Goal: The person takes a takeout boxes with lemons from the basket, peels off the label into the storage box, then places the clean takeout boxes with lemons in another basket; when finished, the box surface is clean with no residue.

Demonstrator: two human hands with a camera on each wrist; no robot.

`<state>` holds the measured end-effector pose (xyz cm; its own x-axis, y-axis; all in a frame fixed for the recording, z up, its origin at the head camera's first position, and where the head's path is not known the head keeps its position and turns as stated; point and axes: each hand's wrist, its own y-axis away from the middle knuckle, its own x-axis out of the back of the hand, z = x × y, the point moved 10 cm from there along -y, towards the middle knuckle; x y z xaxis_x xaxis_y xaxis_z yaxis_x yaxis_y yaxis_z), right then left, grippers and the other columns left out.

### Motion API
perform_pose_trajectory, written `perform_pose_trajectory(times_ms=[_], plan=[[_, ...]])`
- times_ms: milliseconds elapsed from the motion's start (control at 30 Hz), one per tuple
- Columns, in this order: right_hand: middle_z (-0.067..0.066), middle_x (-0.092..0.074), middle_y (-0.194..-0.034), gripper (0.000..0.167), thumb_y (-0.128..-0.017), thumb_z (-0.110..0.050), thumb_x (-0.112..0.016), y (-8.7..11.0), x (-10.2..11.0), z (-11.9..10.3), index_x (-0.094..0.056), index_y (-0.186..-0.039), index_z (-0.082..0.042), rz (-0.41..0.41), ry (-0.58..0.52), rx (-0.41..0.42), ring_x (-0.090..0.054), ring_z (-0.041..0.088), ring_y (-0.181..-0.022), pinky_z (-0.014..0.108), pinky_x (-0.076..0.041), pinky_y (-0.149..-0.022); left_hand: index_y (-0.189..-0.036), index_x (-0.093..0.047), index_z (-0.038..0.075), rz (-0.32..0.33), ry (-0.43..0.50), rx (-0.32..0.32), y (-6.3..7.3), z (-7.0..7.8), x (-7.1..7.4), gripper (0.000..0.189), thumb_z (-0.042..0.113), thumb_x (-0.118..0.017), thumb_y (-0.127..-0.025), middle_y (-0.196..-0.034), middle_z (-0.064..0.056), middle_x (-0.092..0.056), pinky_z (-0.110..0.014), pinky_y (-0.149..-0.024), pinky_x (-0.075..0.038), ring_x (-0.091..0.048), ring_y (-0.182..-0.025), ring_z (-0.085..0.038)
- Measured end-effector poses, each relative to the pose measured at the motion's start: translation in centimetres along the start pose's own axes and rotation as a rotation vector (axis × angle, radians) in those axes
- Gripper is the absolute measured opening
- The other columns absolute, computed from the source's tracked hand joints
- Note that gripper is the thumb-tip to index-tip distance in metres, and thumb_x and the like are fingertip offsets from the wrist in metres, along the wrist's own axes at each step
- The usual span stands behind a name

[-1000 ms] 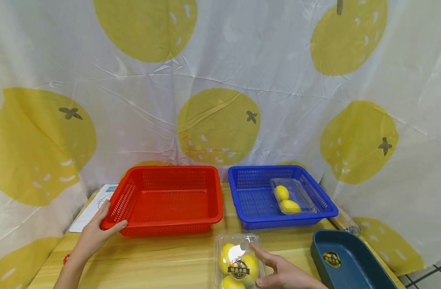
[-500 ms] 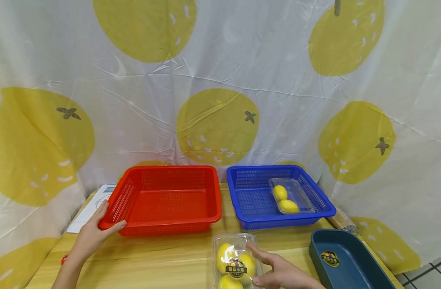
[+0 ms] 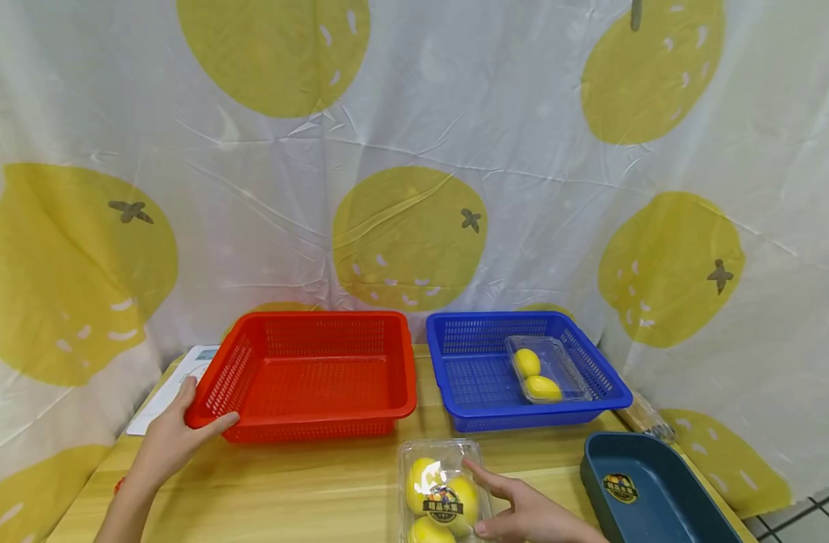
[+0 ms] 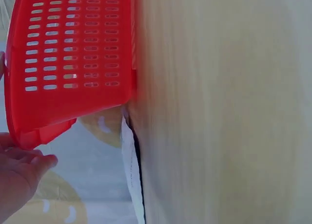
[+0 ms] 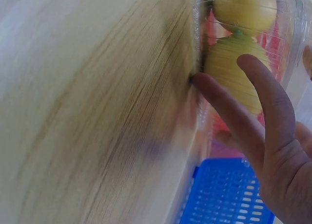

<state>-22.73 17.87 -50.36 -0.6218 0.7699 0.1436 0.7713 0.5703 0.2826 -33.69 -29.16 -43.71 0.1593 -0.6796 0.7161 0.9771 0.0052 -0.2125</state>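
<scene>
Clear box point(image 3: 434, 449) of lemons point(image 3: 416, 490) against straight-fingered right hand point(image 3: 523, 511), red basket point(image 3: 312, 430) in grip of left hand point(image 3: 168, 443)

Glossy red plastic basket point(image 3: 322, 415), clear plastic box point(image 3: 448, 450), wood-grain table point(image 3: 305, 490)

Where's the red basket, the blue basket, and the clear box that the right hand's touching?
Red basket point(image 3: 317, 385), head view: middle of its floor.
Blue basket point(image 3: 478, 379), head view: bare floor, left side.
Clear box point(image 3: 443, 504), head view: sticker on top.

The right hand point(image 5: 280, 151) touches a clear box point(image 5: 288, 36) of yellow fruit point(image 5: 243, 12).
</scene>
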Motion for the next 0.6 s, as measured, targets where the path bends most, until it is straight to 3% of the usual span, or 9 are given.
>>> perform_pose_trajectory(times_ms=[100,200,267,333,367,400,467,567,600], plan=[[0.032,-0.008,-0.159,0.074,-0.096,-0.02,-0.061,0.1,0.0,0.0,-0.02,-0.157,-0.022,-0.01,-0.006,0.011,-0.023,0.054,-0.141,0.045,-0.052,-0.098,-0.153,0.002,-0.002,0.066,-0.018,-0.004,0.6,0.9,0.9,0.108,0.047,-0.068,-0.088,-0.158,-0.032,-0.005,-0.072,-0.097,-0.031,-0.026,-0.135,-0.06],[0.033,-0.008,-0.159,0.074,-0.096,-0.021,-0.061,0.1,0.1,-0.1,-0.02,-0.157,-0.022,-0.012,-0.008,0.015,-0.026,0.053,-0.14,0.045,-0.053,-0.097,-0.154,-0.005,-0.001,0.18,-0.022,-0.064,1.5,3.4,2.2,0.104,0.042,-0.071,-0.087,-0.159,-0.029,-0.01,-0.072,-0.098,-0.031,-0.024,-0.137,-0.058],[0.033,-0.008,-0.158,0.074,-0.096,-0.021,-0.061,0.1,0.1,-0.3,-0.019,-0.157,-0.023,-0.014,0.005,0.022,-0.029,0.053,-0.139,0.045,-0.053,-0.096,-0.154,-0.014,0.001,0.274,-0.022,-0.145,2.5,5.9,2.8,0.102,0.036,-0.077,-0.083,-0.158,-0.027,-0.019,-0.059,-0.104,-0.037,-0.032,-0.134,-0.056],[0.033,-0.009,-0.158,0.073,-0.096,-0.021,-0.061,0.1,0.2,-0.4,-0.02,-0.157,-0.022,-0.017,0.012,0.027,-0.029,0.053,-0.139,0.045,-0.053,-0.096,-0.154,-0.021,0.005,0.33,-0.022,-0.22,3.7,8.5,2.7,0.1,0.031,-0.081,-0.079,-0.156,-0.025,-0.028,-0.037,-0.1,-0.049,-0.053,-0.119,-0.05],[0.033,-0.009,-0.158,0.073,-0.096,-0.021,-0.061,0.2,0.2,-0.5,-0.02,-0.157,-0.022,-0.018,0.016,0.031,-0.03,0.053,-0.139,0.045,-0.053,-0.096,-0.155,-0.023,0.009,0.33,-0.024,-0.24,4.3,9.7,2.4,0.1,0.031,-0.082,-0.077,-0.155,-0.023,-0.032,-0.023,-0.098,-0.048,-0.057,-0.116,-0.048],[0.033,-0.009,-0.159,0.073,-0.096,-0.021,-0.061,0.2,0.2,-0.5,-0.02,-0.157,-0.022,-0.02,0.014,0.033,-0.031,0.052,-0.138,0.044,-0.054,-0.096,-0.155,-0.024,0.013,0.32,-0.027,-0.253,4.7,10.8,1.9,0.1,0.031,-0.083,-0.076,-0.153,-0.022,-0.036,-0.021,-0.094,-0.049,-0.06,-0.112,-0.045],[0.031,-0.008,-0.159,0.073,-0.096,-0.02,-0.061,0.2,0.2,-0.6,-0.02,-0.157,-0.021,-0.024,0.003,0.037,-0.031,0.05,-0.14,0.042,-0.054,-0.096,-0.156,-0.023,0.021,0.245,-0.001,-0.253,5.5,12.5,0.4,0.099,0.033,-0.082,-0.077,-0.153,-0.018,-0.04,-0.005,-0.085,-0.044,-0.063,-0.109,-0.041],[0.031,-0.005,-0.159,0.074,-0.096,-0.018,-0.061,0.2,0.1,-0.6,-0.02,-0.157,-0.018,-0.034,-0.044,0.033,-0.048,0.043,-0.131,0.038,-0.055,-0.093,-0.156,-0.024,0.022,0.089,0.095,-0.226,6.4,14.2,-2.5,0.094,0.036,-0.079,-0.081,-0.153,-0.011,-0.041,-0.004,-0.093,-0.041,-0.053,-0.126,-0.039],[0.032,-0.005,-0.159,0.074,-0.096,-0.017,-0.061,0.1,0.1,-0.6,-0.02,-0.157,-0.017,-0.036,-0.058,0.033,-0.054,0.039,-0.126,0.036,-0.055,-0.092,-0.156,-0.025,0.02,0.028,0.149,-0.219,6.7,14.7,-3.7,0.092,0.035,-0.078,-0.082,-0.153,-0.011,-0.041,-0.009,-0.093,-0.046,-0.053,-0.127,-0.038]])
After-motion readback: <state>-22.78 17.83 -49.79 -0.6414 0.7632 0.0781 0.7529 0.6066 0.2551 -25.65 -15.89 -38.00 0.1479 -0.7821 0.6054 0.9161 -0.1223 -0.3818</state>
